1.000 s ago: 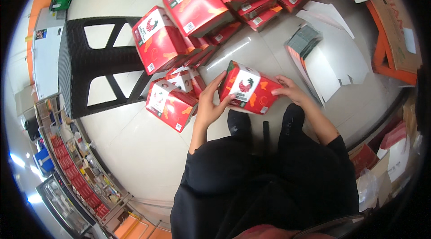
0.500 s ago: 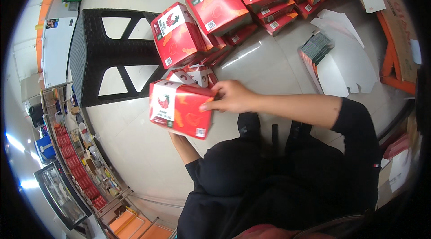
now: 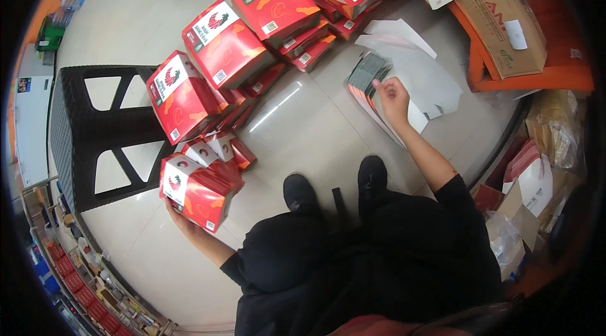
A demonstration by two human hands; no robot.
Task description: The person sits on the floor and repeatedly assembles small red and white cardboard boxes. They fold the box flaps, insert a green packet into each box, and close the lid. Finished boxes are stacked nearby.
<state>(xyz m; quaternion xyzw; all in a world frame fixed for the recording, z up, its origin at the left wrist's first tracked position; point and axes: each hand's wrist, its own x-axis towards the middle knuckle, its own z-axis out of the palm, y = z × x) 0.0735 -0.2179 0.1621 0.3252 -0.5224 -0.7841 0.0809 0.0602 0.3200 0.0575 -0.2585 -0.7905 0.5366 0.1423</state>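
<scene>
While the left hand [image 3: 178, 215], whose hidden grip I cannot judge, supports the red box [image 3: 205, 202], now beside the other boxes [image 3: 221, 146], the right hand [image 3: 396, 101] already works apart, curled at the flat cartons [image 3: 366, 72], but whether it pinches one I cannot tell.

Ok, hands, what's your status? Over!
Left hand against nearest red box. Right hand over flattened carton stack, contact unclear. Black plastic frame beside other red boxes.
</scene>
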